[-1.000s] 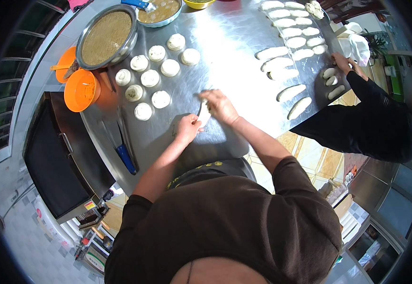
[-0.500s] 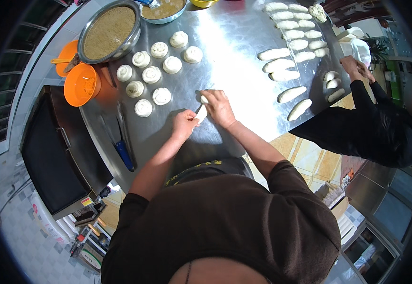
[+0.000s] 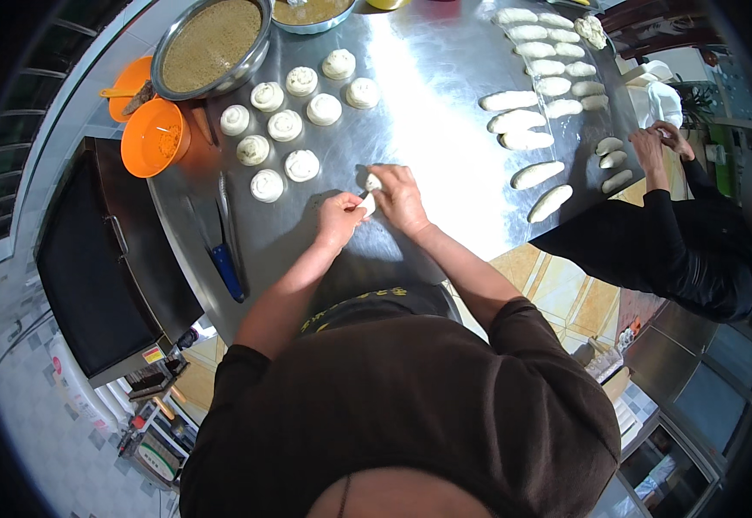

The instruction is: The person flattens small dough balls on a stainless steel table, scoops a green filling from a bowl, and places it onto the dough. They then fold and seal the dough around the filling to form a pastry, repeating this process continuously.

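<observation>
Between my hands, close above the steel table, is a strip of white dough (image 3: 368, 205), its far end rolled into a small coil. My left hand (image 3: 339, 219) pinches the near end of the strip. Around the coiled end curl the fingers of my right hand (image 3: 397, 197), which hide part of it. Beyond my left hand stand several round coiled dough buns (image 3: 301, 165), spaced apart. Off to the right lie several long dough pieces (image 3: 550, 204) in rough rows.
A steel bowl of brown filling (image 3: 212, 47) and an orange bowl (image 3: 153, 142) stand at the far left. A blue-handled knife (image 3: 227, 272) lies near the left edge of the steel table (image 3: 432, 138). At the right edge, another person's hands (image 3: 652, 147) work beside small dough pieces.
The dough strip between my hands has become shorter, with more of it gathered at the coil. The view has shifted slightly, and the other person's arms have moved a little.
</observation>
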{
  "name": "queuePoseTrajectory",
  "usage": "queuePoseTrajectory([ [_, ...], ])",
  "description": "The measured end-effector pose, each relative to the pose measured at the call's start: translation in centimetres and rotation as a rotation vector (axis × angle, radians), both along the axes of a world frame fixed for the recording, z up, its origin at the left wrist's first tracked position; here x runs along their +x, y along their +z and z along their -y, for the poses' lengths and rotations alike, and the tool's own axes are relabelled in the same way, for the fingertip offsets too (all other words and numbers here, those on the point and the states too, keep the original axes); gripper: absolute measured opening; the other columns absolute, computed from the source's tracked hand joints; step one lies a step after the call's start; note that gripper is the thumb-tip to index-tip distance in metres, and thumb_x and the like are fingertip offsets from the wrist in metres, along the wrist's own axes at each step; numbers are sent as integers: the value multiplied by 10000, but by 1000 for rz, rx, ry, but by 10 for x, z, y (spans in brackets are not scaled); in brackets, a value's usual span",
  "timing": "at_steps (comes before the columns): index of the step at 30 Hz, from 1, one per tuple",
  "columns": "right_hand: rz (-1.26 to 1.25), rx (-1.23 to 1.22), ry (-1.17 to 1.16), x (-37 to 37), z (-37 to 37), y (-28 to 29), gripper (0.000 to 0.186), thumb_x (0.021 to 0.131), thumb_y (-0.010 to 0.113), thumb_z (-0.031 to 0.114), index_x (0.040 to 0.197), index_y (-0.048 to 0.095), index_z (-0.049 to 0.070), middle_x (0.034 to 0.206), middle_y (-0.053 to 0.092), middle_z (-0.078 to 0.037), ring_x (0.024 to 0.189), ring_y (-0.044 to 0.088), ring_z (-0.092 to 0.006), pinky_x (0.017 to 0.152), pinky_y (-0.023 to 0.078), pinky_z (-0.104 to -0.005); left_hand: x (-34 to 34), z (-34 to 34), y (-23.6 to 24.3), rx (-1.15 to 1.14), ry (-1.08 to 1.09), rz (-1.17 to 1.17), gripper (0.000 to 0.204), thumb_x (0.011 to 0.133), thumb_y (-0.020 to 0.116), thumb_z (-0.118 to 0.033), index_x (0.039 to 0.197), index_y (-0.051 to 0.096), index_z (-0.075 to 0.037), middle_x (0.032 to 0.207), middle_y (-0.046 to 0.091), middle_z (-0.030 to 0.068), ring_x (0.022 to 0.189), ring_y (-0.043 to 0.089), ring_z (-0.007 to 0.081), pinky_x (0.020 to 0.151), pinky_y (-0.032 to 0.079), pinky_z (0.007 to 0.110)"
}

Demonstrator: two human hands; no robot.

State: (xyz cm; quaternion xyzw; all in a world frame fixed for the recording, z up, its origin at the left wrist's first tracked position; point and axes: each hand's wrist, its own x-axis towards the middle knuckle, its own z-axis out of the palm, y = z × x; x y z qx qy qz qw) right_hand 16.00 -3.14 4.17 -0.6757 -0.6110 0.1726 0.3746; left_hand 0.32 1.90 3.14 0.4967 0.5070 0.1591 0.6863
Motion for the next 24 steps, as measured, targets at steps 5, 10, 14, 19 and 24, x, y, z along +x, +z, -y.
queuePoseTrajectory([
  [5, 179, 30, -204, 21, -7, -7, 514, 745, 598, -50, 1251, 526, 8, 1203, 539, -201, 1107, 492, -404, 957, 414, -446, 24, -12, -16, 120, -70, -72, 100, 816, 624, 27, 914, 641, 21, 812, 689, 80, 692, 655, 118, 589, 474, 235],
  [10, 139, -30, -171, -18, 0, 26, 584, 759, 647, 8, 1313, 463, -8, 1316, 460, -228, 1219, 416, -428, 1018, 376, -462, 16, -10, -48, 217, 22, -56, 137, 774, 673, -7, 908, 672, 20, 831, 712, 113, 711, 674, 138, 681, 525, 275],
  [14, -7, -72, -96, 16, -6, -2, 500, 751, 666, 7, 1236, 556, 56, 1164, 551, -164, 1079, 503, -363, 949, 424, -410, 24, -11, -1, 31, 60, 23, 116, 812, 641, 24, 925, 663, 34, 799, 696, 83, 698, 668, 133, 634, 518, 248],
  [19, 84, -54, -208, 6, -6, -7, 603, 756, 603, -50, 1336, 460, 36, 1305, 470, -198, 1202, 442, -391, 1024, 381, -418, 31, -12, 2, 27, 49, 18, 168, 819, 690, -67, 960, 661, 20, 853, 692, 75, 729, 638, 107, 648, 495, 241],
  [24, -199, -165, 105, 12, 10, 35, 799, 727, 650, -36, 1440, 299, 43, 1474, 315, -199, 1376, 281, -380, 1134, 269, -440, 28, -19, -18, 108, 25, -33, 336, 765, 779, -172, 994, 654, 41, 865, 692, 74, 754, 622, 112, 696, 498, 261],
])
